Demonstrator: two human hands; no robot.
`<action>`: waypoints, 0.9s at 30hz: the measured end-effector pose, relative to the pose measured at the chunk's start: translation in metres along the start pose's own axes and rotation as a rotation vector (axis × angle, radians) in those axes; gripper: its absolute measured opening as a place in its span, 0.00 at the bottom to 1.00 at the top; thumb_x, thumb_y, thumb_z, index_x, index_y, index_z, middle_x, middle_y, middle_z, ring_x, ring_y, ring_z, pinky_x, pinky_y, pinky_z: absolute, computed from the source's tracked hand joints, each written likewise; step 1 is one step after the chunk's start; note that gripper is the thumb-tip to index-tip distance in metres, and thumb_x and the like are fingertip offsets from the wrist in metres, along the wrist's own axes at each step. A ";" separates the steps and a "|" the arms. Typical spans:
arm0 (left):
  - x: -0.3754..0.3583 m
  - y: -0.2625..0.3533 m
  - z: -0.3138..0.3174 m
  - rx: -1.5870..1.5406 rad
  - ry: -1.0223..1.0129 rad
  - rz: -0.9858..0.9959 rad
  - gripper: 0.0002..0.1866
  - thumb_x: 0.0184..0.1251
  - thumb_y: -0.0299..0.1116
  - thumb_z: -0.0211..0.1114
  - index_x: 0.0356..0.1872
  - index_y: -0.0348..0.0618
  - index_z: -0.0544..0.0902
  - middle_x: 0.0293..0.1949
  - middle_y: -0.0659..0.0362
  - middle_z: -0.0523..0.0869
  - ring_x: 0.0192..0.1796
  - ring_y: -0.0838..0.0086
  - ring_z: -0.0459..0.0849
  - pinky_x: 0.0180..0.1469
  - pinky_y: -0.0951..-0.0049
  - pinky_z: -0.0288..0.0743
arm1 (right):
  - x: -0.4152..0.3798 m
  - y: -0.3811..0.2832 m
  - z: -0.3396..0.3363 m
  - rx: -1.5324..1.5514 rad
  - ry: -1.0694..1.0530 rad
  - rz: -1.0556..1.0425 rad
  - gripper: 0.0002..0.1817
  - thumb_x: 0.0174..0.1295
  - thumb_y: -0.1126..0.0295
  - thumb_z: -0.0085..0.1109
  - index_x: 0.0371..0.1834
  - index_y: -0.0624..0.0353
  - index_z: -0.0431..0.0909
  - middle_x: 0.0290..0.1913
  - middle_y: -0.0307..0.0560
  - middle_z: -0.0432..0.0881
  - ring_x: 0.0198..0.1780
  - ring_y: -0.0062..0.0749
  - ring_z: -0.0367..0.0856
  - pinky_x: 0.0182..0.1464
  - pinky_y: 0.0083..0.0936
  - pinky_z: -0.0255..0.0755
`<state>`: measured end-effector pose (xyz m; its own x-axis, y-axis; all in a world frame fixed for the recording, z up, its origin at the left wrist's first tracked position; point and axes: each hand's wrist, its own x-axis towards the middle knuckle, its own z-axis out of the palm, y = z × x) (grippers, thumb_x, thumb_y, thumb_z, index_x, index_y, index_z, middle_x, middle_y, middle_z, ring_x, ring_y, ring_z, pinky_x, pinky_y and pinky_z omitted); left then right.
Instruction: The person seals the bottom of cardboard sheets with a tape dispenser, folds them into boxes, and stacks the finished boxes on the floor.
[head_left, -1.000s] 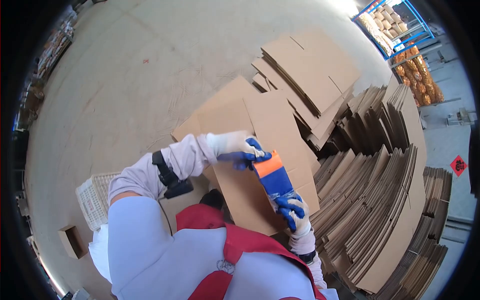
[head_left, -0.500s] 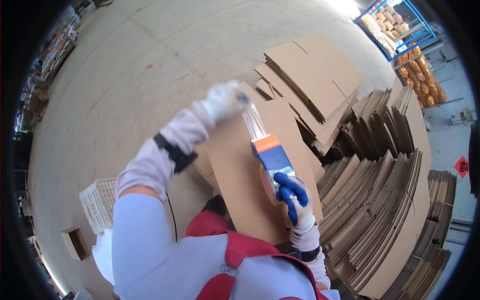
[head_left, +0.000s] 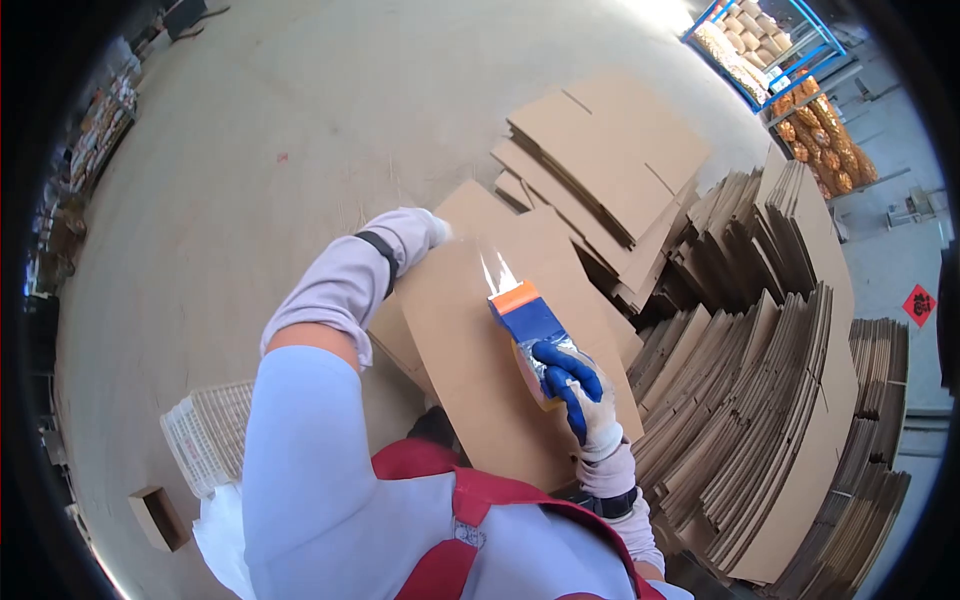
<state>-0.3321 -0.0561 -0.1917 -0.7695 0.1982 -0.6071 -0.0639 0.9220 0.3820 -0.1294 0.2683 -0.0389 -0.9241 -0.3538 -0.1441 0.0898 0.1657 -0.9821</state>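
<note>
In my gloved right hand (head_left: 580, 390) is a blue and orange tape gun (head_left: 525, 315), its fingers wrapped round the handle. A clear tape strip (head_left: 490, 268) runs from the gun's orange front toward the far edge of the brown cardboard box (head_left: 480, 360) in front of me. My gloved left hand (head_left: 438, 232) reaches over to the box's far left corner. Only the back of that glove shows; its fingers are hidden past the edge.
Flat cardboard sheets (head_left: 620, 150) lie stacked beyond the box. Rows of folded cartons (head_left: 740, 420) stand close on my right. On the floor at left are a white plastic crate (head_left: 205, 430) and a small open box (head_left: 158, 518). A blue rack (head_left: 765, 50) stands far right.
My left hand has moved from above the box down to its far edge, and the tape now lies lower. The tape gun has shifted slightly down and left, still in my right hand.
</note>
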 end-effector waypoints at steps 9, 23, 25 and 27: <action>0.003 -0.005 0.006 0.257 0.095 -0.140 0.21 0.56 0.50 0.65 0.44 0.46 0.87 0.47 0.47 0.87 0.50 0.54 0.85 0.53 0.59 0.77 | -0.006 0.018 -0.001 0.092 0.016 -0.082 0.15 0.66 0.68 0.57 0.53 0.60 0.82 0.47 0.46 0.83 0.40 0.25 0.79 0.44 0.22 0.73; -0.071 0.126 0.019 0.043 0.430 -0.120 0.40 0.67 0.70 0.43 0.66 0.49 0.73 0.66 0.50 0.75 0.67 0.56 0.73 0.68 0.60 0.65 | -0.022 0.021 -0.015 0.318 -0.111 0.018 0.17 0.62 0.66 0.59 0.52 0.59 0.82 0.52 0.55 0.82 0.55 0.44 0.79 0.59 0.35 0.70; -0.066 0.121 0.033 0.143 0.570 -0.183 0.42 0.66 0.72 0.43 0.68 0.50 0.71 0.66 0.51 0.74 0.68 0.58 0.73 0.68 0.60 0.65 | -0.082 0.041 -0.037 0.230 -0.057 -0.049 0.16 0.62 0.66 0.59 0.51 0.60 0.82 0.50 0.54 0.82 0.53 0.44 0.80 0.56 0.34 0.71; -0.065 0.120 0.030 0.177 0.585 -0.207 0.42 0.66 0.72 0.43 0.69 0.51 0.70 0.66 0.51 0.75 0.67 0.58 0.73 0.67 0.60 0.66 | -0.160 0.061 -0.073 0.088 -0.046 -0.108 0.16 0.61 0.66 0.59 0.49 0.62 0.83 0.49 0.54 0.82 0.49 0.42 0.81 0.51 0.31 0.73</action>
<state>-0.2709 0.0518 -0.1276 -0.9749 -0.1578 -0.1569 -0.1809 0.9726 0.1463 -0.0034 0.4019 -0.0667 -0.9125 -0.4071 -0.0409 0.0252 0.0438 -0.9987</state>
